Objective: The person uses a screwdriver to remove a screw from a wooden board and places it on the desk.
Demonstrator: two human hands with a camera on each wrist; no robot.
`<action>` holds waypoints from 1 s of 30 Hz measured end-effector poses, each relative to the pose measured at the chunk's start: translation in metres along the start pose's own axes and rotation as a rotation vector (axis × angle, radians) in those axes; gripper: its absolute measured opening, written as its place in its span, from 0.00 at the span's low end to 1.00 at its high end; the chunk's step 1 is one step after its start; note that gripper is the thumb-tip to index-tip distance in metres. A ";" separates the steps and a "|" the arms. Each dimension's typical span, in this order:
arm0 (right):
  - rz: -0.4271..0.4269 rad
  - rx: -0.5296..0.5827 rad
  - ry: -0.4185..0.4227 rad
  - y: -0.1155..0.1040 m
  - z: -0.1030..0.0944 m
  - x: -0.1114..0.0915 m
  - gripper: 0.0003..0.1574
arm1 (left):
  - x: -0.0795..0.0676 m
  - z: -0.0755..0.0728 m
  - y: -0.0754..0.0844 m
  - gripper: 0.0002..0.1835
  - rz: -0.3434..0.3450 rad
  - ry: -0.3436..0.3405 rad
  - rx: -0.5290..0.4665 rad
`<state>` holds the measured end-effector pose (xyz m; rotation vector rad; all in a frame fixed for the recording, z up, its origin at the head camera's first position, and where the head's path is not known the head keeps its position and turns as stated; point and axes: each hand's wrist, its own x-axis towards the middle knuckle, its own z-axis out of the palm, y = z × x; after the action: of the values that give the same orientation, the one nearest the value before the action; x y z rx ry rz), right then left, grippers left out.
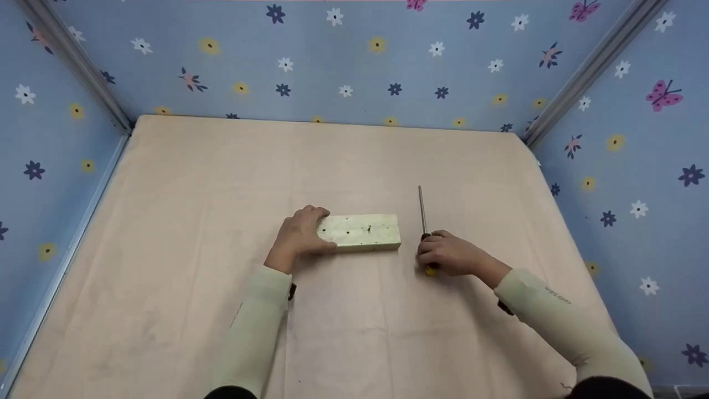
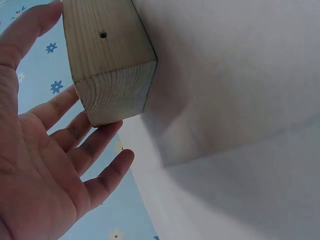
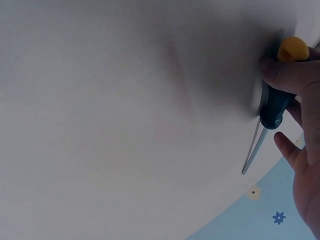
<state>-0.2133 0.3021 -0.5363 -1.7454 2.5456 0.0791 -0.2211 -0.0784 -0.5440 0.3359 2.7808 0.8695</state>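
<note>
A pale wooden block [image 1: 376, 237] lies lengthwise on the cloth-covered table, with several small dark holes in its top. From one hole, right of its middle, a small screw-like piece [image 1: 369, 228] sticks up. My left hand [image 1: 302, 233] grips the block's left end, thumb along the near side and fingers on the far side. In the left wrist view, the block's end grain [image 2: 120, 92] faces the palm. To the right of the block, my right hand [image 1: 451, 256] holds a screwdriver [image 3: 274, 107] by its dark handle with a yellow end. Its metal shaft [image 1: 422, 202] points away from me, apart from the block.
A beige cloth [image 1: 354, 166] covers the table. Blue flowered panels stand behind it [image 1: 310, 66] and along both sides, with grey metal posts [image 1: 598, 66] at the back corners.
</note>
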 end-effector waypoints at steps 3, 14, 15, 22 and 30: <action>-0.001 0.015 0.019 0.000 0.000 0.000 0.13 | 0.000 0.000 0.001 0.44 -0.002 -0.009 0.006; -0.018 0.026 0.101 -0.001 -0.006 0.005 0.10 | -0.002 0.000 -0.002 0.43 0.005 0.010 -0.018; -0.014 0.026 0.114 -0.001 -0.007 0.006 0.10 | -0.002 0.001 -0.003 0.43 0.004 0.013 -0.023; 0.017 0.083 0.250 -0.002 -0.029 0.012 0.12 | -0.002 0.002 -0.006 0.43 0.013 0.017 -0.056; 0.027 0.157 0.390 0.000 -0.059 0.023 0.15 | -0.002 0.003 -0.009 0.45 0.013 0.000 -0.065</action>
<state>-0.2228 0.2768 -0.4789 -1.8154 2.7362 -0.4943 -0.2194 -0.0844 -0.5513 0.3427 2.7465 0.9604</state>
